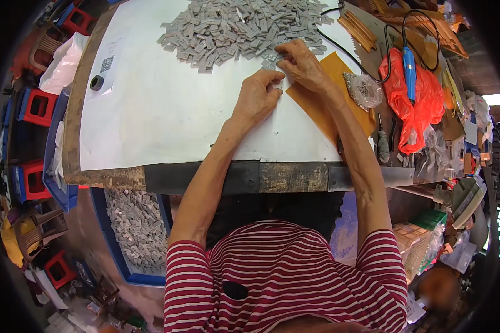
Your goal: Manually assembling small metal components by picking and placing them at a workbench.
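Observation:
A large heap of small, flat grey rectangular pieces (pixel 228 33) covers the far middle of the white-sheeted table (pixel 166 122). My right hand (pixel 305 66) is at the heap's near right edge, its fingers bent and closed beside a few grey pieces. Just left of and nearer than it, my left hand (pixel 257 97) is curled above the white sheet, fingertips drawn together toward my right hand. Whatever is between the fingers of either hand is too small or hidden to make out. Under my right wrist lies an orange-brown paper sheet (pixel 330 72).
On the right are a clear bag of small parts (pixel 363 90), a blue electric screwdriver (pixel 409 72) with a black cord, and a red plastic bag (pixel 411 125). A dark ring (pixel 96 82) sits far left. Below the table, a blue tray (pixel 129 272) holds more grey pieces.

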{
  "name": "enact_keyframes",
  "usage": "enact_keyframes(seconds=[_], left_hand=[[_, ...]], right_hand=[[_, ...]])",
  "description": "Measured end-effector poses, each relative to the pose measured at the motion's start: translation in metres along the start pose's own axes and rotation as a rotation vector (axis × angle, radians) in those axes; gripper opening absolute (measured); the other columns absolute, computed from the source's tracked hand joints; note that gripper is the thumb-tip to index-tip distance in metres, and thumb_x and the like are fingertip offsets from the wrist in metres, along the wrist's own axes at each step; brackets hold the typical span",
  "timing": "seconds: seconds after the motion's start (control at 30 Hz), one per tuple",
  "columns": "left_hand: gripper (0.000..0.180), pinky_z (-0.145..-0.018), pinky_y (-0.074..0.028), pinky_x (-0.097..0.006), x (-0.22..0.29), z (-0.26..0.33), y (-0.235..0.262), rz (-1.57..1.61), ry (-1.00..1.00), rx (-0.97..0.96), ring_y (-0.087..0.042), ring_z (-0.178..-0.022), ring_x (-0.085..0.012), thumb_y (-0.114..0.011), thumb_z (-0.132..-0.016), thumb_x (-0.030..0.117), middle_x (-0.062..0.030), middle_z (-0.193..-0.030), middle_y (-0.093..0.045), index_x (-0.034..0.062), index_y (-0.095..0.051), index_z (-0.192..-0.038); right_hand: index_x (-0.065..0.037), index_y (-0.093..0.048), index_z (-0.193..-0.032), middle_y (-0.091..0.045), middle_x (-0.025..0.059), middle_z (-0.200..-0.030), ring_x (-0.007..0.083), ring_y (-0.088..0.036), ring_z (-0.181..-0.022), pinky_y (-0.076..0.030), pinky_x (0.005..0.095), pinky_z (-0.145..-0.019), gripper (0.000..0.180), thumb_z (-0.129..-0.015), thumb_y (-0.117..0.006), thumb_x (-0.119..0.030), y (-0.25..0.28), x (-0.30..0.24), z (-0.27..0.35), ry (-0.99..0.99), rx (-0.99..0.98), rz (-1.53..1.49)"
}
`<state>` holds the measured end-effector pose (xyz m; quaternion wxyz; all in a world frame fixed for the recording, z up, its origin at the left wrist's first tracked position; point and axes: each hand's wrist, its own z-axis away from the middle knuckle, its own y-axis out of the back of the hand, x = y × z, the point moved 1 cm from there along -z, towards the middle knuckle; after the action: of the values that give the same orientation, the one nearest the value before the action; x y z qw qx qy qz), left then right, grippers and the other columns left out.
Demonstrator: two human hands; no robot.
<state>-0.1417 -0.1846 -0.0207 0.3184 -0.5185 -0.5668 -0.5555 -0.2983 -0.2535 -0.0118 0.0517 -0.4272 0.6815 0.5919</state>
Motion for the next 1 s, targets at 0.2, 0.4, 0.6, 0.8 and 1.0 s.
enact_keyframes(seconds=[0.2,0.4,0.6,0.8,1.0], left_hand=[[0.033,-0.072,-0.046,-0.027,-0.004,0.009,0.011,-0.121,-0.072,0.075,-0.056,-0.077,-0.017,-0.06,-0.072,0.005,-0.0104,-0.095,-0.061,-0.0014,-0.058,-0.104],[0.032,-0.073,-0.046,-0.028,0.002,0.022,0.029,-0.112,0.013,0.063,-0.056,-0.079,-0.0175,-0.06,-0.073,0.007,-0.0109,-0.096,-0.061,-0.0015,-0.059,-0.104],[0.029,-0.074,-0.046,-0.028,0.013,0.045,0.05,-0.133,0.088,0.009,-0.056,-0.078,-0.0171,-0.059,-0.075,0.008,-0.0102,-0.092,-0.063,-0.0014,-0.06,-0.103],[0.024,-0.07,-0.047,-0.03,0.011,0.052,0.059,-0.023,0.076,0.068,-0.06,-0.075,-0.022,-0.055,-0.074,0.003,-0.0166,-0.084,-0.063,-0.0041,-0.06,-0.096],[0.022,-0.065,-0.046,-0.026,0.001,0.051,0.058,0.01,0.034,0.193,-0.057,-0.068,-0.016,-0.054,-0.075,0.0,-0.0117,-0.079,-0.062,-0.0031,-0.06,-0.096]], right_hand=[[-0.004,-0.054,-0.108,-0.046,0.0139,-0.094,0.0262,-0.054,-0.081,-0.045,0.0334,-0.076,0.031,-0.077,-0.056,-0.01,-0.006,-0.007,-0.007,0.006,-0.081,-0.04],[-0.004,-0.054,-0.108,-0.047,0.015,-0.097,0.0287,-0.053,-0.086,-0.044,0.0345,-0.078,0.031,-0.077,-0.053,-0.006,-0.022,-0.029,-0.011,0.046,-0.097,-0.043],[-0.006,-0.055,-0.109,-0.049,0.0118,-0.099,0.0229,-0.054,-0.084,-0.044,0.0307,-0.075,0.033,-0.076,-0.054,-0.001,-0.039,-0.044,-0.012,0.172,-0.117,0.017],[-0.008,-0.056,-0.107,-0.049,0.0142,-0.101,0.0297,-0.05,-0.091,-0.043,0.0357,-0.079,0.038,-0.071,-0.052,0.004,-0.037,-0.054,-0.025,0.253,0.222,0.127],[-0.01,-0.057,-0.108,-0.048,0.0143,-0.107,0.034,-0.044,-0.101,-0.04,0.0388,-0.088,0.046,-0.067,-0.05,0.009,-0.053,-0.051,-0.03,0.192,0.17,0.258]])
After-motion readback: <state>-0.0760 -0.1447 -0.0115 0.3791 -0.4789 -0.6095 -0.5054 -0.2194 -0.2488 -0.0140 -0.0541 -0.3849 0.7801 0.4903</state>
